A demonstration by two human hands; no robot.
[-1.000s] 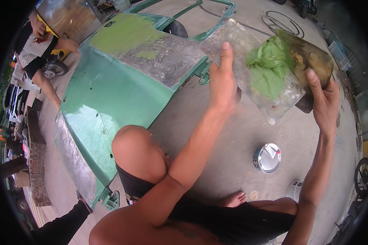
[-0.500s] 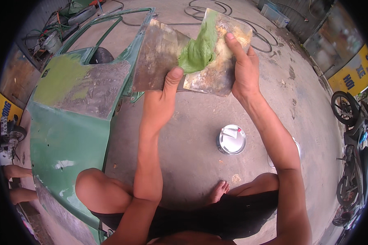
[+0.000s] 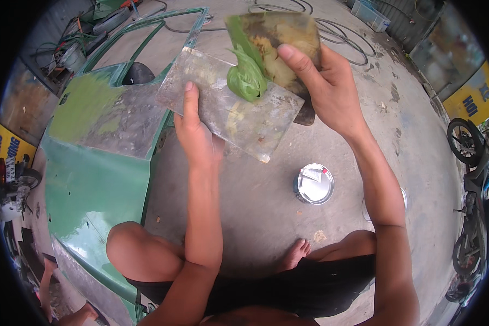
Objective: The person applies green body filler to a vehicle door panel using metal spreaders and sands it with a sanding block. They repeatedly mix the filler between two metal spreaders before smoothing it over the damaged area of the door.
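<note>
My left hand (image 3: pixel 198 130) grips a flat grey metal spreader plate (image 3: pixel 233 117), thumb on top and fingers underneath. My right hand (image 3: pixel 331 89) holds a second, brown-stained spreader plate (image 3: pixel 301 32), which is tilted up. A thick lump of green body filler (image 3: pixel 246 81) sits where the two plates meet, and a green streak runs along the right plate's left edge. To my left lies a green car door (image 3: pixel 95 174). Lighter green filler (image 3: pixel 84 100) covers part of a grey bare patch (image 3: pixel 130 119) on it.
A round can (image 3: pixel 315 190) stands on the concrete floor with a red-capped tube (image 3: pixel 311 174) on its lid. A white container (image 3: pixel 404 204) is partly hidden by my right forearm. Hoses (image 3: pixel 337 38) coil farther off. Motorbikes (image 3: pixel 467 239) line the right; another person's legs (image 3: pixel 48 282) show lower left.
The left plate has turned and swung in front, its pale face now showing. The right plate has tipped and shifted, and the filler lump now sits mostly against the left plate.
</note>
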